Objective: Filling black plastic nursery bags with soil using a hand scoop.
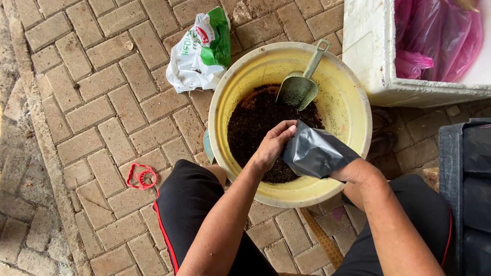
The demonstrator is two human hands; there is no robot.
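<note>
A yellow basin (353, 110) holds dark soil (253, 120) and a green metal scoop (299, 87) leaning on its far side. A black plastic grow bag (314, 153) is held over the basin's near part. My left hand (273, 145) grips the bag's open top edge, thumb inside. My right hand (358, 171) holds the bag's lower end from the right, its fingers mostly hidden under the plastic.
A white and green plastic bag (199, 51) lies on the brick paving left of the basin. A red plastic ring piece (141, 176) lies by my left knee. A white foam box (368, 56) with a pink bag (440, 38) stands at top right. Dark crates (468, 194) stand at right.
</note>
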